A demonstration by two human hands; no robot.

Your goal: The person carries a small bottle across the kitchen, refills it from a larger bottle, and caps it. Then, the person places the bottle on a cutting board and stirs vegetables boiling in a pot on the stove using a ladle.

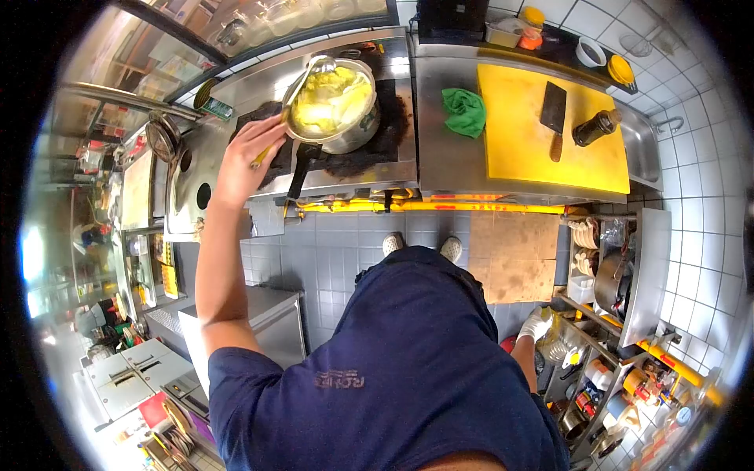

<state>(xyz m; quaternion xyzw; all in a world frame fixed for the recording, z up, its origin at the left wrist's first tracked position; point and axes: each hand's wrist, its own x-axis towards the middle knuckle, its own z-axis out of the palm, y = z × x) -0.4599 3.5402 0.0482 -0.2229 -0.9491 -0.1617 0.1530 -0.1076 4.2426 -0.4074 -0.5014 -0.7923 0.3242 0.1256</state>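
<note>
A steel pot [353,135] with pale yellow food [334,98] in it sits on the blackened stove, its black handle [302,169] pointing toward my body. My left hand [255,153] is closed around the handle of a metal ladle [297,88], beside the pot's left rim. The ladle's head rests at the far rim, and a yellow handle end shows below my fingers. Low on the right, my right hand [536,323] wears a white glove and is beside the shelving; its fingers and anything in them are too small to make out.
Right of the stove, a yellow cutting board [514,118] carries a cleaver [553,108] and a dark pepper mill [597,128]. A green cloth [464,112] lies beside it. Beyond are a sink [642,149] and a loaded shelf rack [585,337]. Cardboard [513,255] covers some floor.
</note>
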